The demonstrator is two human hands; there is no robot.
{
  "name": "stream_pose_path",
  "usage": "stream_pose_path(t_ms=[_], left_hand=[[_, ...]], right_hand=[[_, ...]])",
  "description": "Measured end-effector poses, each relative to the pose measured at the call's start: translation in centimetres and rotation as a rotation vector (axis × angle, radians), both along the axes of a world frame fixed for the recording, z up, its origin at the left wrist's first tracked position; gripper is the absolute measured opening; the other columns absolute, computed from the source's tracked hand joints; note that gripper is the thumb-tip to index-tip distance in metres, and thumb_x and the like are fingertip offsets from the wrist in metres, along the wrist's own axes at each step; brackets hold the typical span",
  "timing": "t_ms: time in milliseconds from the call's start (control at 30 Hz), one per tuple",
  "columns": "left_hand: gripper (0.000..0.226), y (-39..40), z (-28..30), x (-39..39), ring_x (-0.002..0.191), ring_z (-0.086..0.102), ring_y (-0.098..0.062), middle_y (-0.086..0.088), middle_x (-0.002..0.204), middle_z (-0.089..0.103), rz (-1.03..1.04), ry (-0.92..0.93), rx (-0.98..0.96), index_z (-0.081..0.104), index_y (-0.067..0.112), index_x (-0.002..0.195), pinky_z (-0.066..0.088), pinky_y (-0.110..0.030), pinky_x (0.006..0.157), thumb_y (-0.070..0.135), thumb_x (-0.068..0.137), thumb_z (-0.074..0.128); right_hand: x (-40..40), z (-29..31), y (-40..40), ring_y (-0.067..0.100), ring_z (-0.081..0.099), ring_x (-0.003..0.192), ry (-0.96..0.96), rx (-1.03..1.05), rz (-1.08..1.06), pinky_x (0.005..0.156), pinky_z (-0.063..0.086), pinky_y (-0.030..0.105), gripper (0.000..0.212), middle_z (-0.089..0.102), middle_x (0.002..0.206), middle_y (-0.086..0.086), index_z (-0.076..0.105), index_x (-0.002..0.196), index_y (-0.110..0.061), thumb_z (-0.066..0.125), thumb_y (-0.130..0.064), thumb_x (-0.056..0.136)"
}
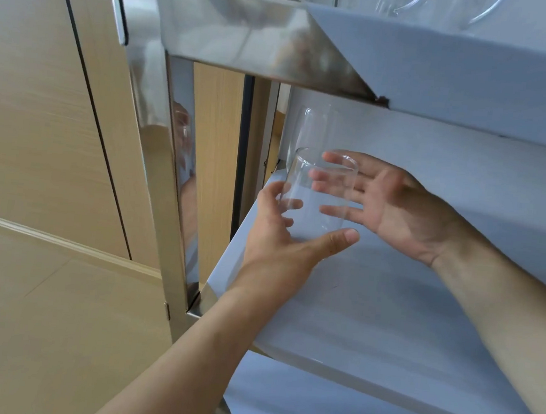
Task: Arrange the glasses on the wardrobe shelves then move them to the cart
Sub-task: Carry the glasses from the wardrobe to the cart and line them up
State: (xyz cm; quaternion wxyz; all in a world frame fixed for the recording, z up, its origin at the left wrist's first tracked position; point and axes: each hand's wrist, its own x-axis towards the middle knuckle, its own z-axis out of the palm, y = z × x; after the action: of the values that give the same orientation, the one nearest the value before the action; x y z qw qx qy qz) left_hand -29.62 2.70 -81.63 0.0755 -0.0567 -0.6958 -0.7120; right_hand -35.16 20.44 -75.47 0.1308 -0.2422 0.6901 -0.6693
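on the middle shelf [404, 319] of a steel-framed cart [179, 197], white liner. left hand [278, 237] wraps thumb and curled fingers round a clear glass tumbler [319, 194], upright, near the shelf's left end. second glass [306, 126] just behind it. right hand [395, 205] beside the tumbler, fingers spread straight, gripping nothing.

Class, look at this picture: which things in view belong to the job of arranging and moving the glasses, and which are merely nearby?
Belong to the job:
- glass, in the left hand
- right hand, open beside it
- second glass, behind the first
- middle shelf
- glassware on the top shelf

Merely nearby:
- wooden panels
- steel post
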Motion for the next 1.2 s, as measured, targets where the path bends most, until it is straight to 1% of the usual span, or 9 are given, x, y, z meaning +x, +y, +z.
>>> stream_pose_path(t_ms=[100,167,233,433,533,633,767,933,1200], left_hand=[[0.107,0.0,-0.1,0.0,0.123,0.051,-0.004,0.026,0.124,0.054,0.004,-0.007,-0.008,0.037,0.046,0.137,0.052,-0.042,0.102,0.065,0.045,0.088],[0.11,-0.1,-0.2,0.0,0.126,0.05,-0.004,0.026,0.125,0.053,0.003,-0.021,-0.012,0.036,0.046,0.138,0.052,-0.044,0.102,0.065,0.044,0.089],[0.113,-0.2,-0.3,0.1,0.13,0.048,-0.003,0.027,0.127,0.051,-0.001,-0.038,-0.044,0.034,0.047,0.138,0.051,-0.044,0.104,0.064,0.041,0.09],[0.103,-0.3,-0.6,0.2,0.135,0.038,-0.004,0.021,0.147,0.042,0.01,-0.029,-0.36,0.034,0.043,0.148,0.037,-0.03,0.111,0.051,0.064,0.092],[0.08,0.0,-0.6,0.2,0.141,0.03,-0.005,0.018,0.151,0.039,-0.011,0.049,-0.583,0.043,0.039,0.147,0.028,-0.021,0.107,0.059,0.078,0.079],[0.069,0.4,-0.6,0.2,0.146,0.026,-0.01,0.011,0.153,0.041,-0.044,0.103,-0.744,0.052,0.033,0.144,0.023,-0.024,0.116,0.059,0.084,0.073],[0.069,0.7,-0.9,-0.1,0.146,0.025,-0.013,0.008,0.153,0.042,-0.071,0.115,-0.891,0.051,0.033,0.144,0.019,-0.032,0.122,0.062,0.084,0.069],[0.071,0.9,-1.1,-0.3,0.14,0.031,-0.014,0.011,0.146,0.049,-0.069,0.142,-0.937,0.053,0.033,0.142,0.019,-0.038,0.122,0.064,0.081,0.071],[0.075,1.1,-1.6,-0.8,0.138,0.035,-0.013,0.014,0.142,0.053,-0.054,0.148,-0.946,0.054,0.034,0.139,0.021,-0.038,0.121,0.066,0.074,0.077]], right_hand=[[0.8,0.2,-0.6,0.029,0.057,0.131,0.053,0.073,0.035,0.104,0.052,0.044,0.102,0.061,0.14,0.011,0.047,0.146,-0.013,0.097,-0.031,0.059],[1.0,0.2,-1.0,0.03,0.062,0.125,0.089,0.089,-0.013,0.097,0.054,0.042,0.084,0.065,0.134,0.011,0.05,0.142,-0.012,0.086,-0.002,0.066],[1.0,0.2,-0.9,0.035,0.065,0.118,0.095,0.065,-0.089,0.093,0.057,0.046,0.075,0.068,0.128,0.014,0.056,0.135,-0.01,0.078,0.008,0.066],[-0.4,1.4,2.2,0.03,0.073,0.101,0.096,-0.02,-0.478,0.097,0.054,0.056,0.069,0.074,0.115,0.013,0.062,0.129,-0.011,0.086,-0.004,0.065],[-2.4,1.5,3.4,0.018,0.073,0.102,0.146,0.04,-0.74,0.09,0.059,0.043,0.072,0.074,0.114,0.005,0.063,0.124,-0.022,0.094,-0.018,0.058],[-4.8,0.8,3.4,0.01,0.068,0.107,0.197,0.09,-0.901,0.078,0.056,0.029,0.077,0.07,0.115,-0.002,0.063,0.124,-0.028,0.098,-0.021,0.056],[-8.1,-0.2,3.3,0.006,0.064,0.107,0.226,0.119,-0.964,0.066,0.046,0.013,0.079,0.066,0.115,-0.006,0.06,0.125,-0.032,0.098,-0.025,0.055],[-10.6,-0.5,2.9,0.011,0.066,0.106,0.204,0.127,-0.974,0.078,0.054,0.028,0.082,0.067,0.113,-0.005,0.06,0.124,-0.032,0.099,-0.03,0.052],[-12.5,-0.6,2.0,0.012,0.067,0.105,0.225,0.157,-0.987,0.083,0.056,0.03,0.085,0.067,0.114,-0.004,0.061,0.127,-0.029,0.099,-0.033,0.05]])
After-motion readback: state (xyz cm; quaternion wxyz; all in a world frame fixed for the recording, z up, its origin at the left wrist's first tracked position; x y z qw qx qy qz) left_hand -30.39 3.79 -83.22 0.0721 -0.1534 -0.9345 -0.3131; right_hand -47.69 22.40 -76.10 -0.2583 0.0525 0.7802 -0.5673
